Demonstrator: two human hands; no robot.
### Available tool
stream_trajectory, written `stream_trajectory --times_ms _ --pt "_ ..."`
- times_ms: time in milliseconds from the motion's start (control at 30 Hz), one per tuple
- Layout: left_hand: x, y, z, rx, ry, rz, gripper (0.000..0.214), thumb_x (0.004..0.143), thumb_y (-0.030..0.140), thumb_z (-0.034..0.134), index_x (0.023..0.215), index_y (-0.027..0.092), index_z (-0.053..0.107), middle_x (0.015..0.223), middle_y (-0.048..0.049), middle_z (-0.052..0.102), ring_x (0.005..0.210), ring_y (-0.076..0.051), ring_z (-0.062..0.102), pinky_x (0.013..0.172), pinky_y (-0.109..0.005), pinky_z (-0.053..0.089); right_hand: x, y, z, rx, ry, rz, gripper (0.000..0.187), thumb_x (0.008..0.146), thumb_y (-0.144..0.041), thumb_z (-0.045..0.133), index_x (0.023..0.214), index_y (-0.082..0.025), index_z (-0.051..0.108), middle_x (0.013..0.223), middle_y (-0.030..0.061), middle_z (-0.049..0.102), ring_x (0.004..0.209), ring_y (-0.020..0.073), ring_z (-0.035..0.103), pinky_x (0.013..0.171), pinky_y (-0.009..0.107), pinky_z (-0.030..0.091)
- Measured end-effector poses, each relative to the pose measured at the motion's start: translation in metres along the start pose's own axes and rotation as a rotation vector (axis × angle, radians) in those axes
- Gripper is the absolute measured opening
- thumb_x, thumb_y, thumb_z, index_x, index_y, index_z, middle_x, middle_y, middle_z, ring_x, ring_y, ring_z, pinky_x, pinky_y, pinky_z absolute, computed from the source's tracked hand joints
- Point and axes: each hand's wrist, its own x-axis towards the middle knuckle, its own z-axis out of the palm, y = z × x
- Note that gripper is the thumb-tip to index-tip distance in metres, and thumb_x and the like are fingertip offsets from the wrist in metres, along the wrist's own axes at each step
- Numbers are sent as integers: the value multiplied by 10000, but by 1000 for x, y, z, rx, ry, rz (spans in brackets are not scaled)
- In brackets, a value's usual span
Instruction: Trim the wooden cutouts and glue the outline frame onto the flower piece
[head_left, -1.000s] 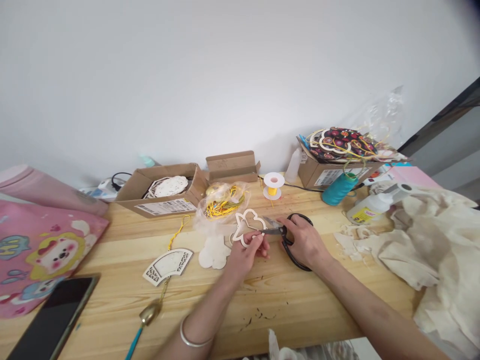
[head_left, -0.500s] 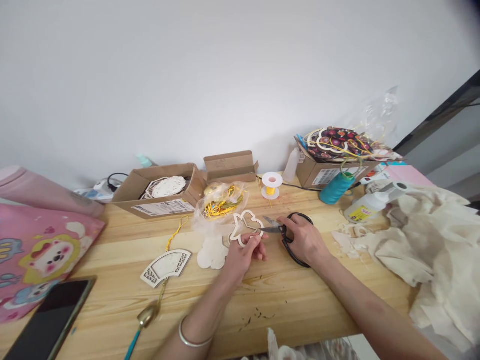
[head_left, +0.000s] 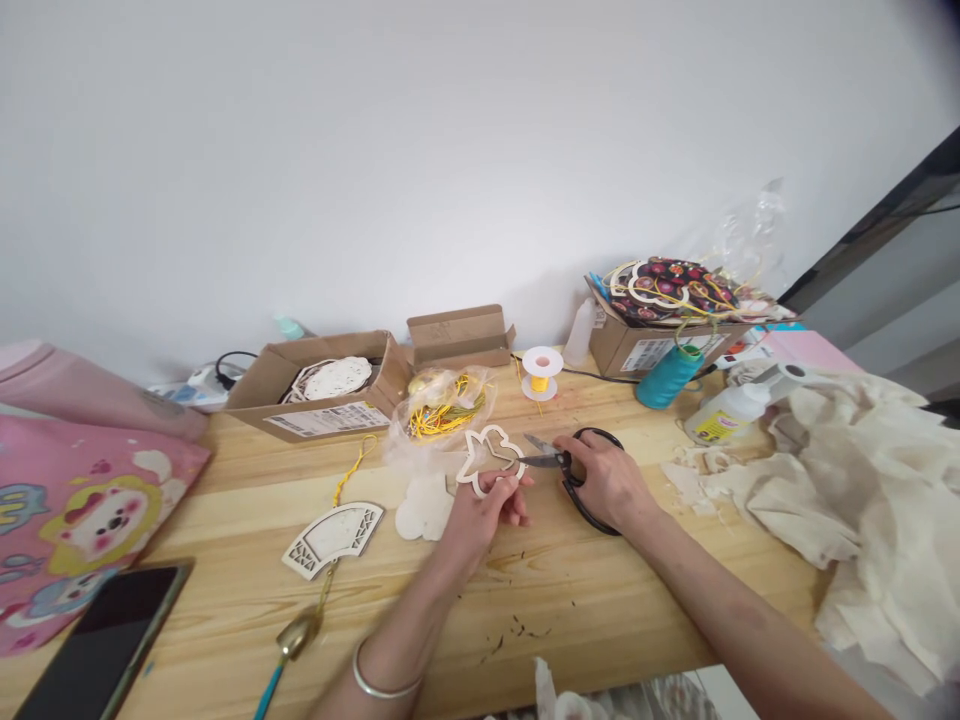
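My left hand point(head_left: 491, 510) is closed on the lower edge of a pale, flower-like cut-out frame point(head_left: 471, 452) and holds it up off the table. In my right hand point(head_left: 606, 485) are black-handled scissors point(head_left: 574, 482), their blades parted and pointing left. The lower blade tip meets or overlaps the frame's right edge; I cannot tell whether it touches. Beside my left hand lies a pale, scalloped flat piece point(head_left: 421, 508), partly covered by the hand. A fan-shaped cut-out point(head_left: 334, 538) with a yellow cord lies farther left.
Behind my hands are a bag of yellow cords point(head_left: 446, 408), a spool point(head_left: 541, 372) and an open cardboard box point(head_left: 322, 405). To the right stand a teal thread cone point(head_left: 670, 378), a glue bottle point(head_left: 727, 412) and crumpled cloth point(head_left: 877, 500). A spoon point(head_left: 294, 635) and phone point(head_left: 109, 640) lie left.
Both hands keep their grips with hardly any movement. The scissors and the frame stay close together; the whole view has shifted slightly.
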Motion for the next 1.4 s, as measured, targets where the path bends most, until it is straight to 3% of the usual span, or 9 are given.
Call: stream_trajectory --times_ms 167,333,567,833,1033,1167,1400 --pt "-3 -6 6 21 -64 -56 219 703 320 564 734 120 648 496 7 572 422 -89 499 492 -236 461 2 10 -2 35 70 92 372 686 -215 537 1055 -243 577 855 34 600 772 177 569 619 249 394" --pt "4 -5 4 -130 -32 -14 210 714 308 563 743 117 647 474 33 527 407 -63 420 537 -263 491 -2 12 -1 139 84 84 385 670 -175 521 1044 -243 584 844 23 598 779 171 571 633 246 410" --pt "6 -6 1 -191 -17 -40 154 699 252 565 694 114 633 509 14 552 423 -65 434 531 -275 494 -10 6 -1 220 14 -15 396 648 -151 502 1027 -227 589 823 23 586 690 138 552 603 226 409" --pt "4 -6 1 68 -154 60 199 740 310 546 700 127 612 521 27 526 473 -78 451 589 -282 476 -21 0 -9 147 -41 -50 361 674 -166 494 1014 -230 595 786 30 569 684 147 542 578 226 383" --pt "1 -6 3 230 -174 74 210 750 300 527 689 127 628 520 13 545 487 -89 476 545 -234 409 -29 6 -9 182 -63 5 353 675 -156 482 999 -238 594 778 15 562 657 126 534 561 209 370" --pt "0 -8 3 214 -160 70 202 732 294 537 661 130 629 499 21 528 468 -85 464 544 -232 413 -32 8 -9 163 -36 9 358 660 -167 506 999 -234 599 795 21 572 679 137 547 566 215 376" --pt "-6 -8 9 103 -269 -59 196 701 307 564 643 129 623 435 50 451 438 -82 448 605 -283 472 -32 29 -9 180 62 203 398 629 -144 518 1004 -237 611 855 27 617 728 169 579 601 248 416"
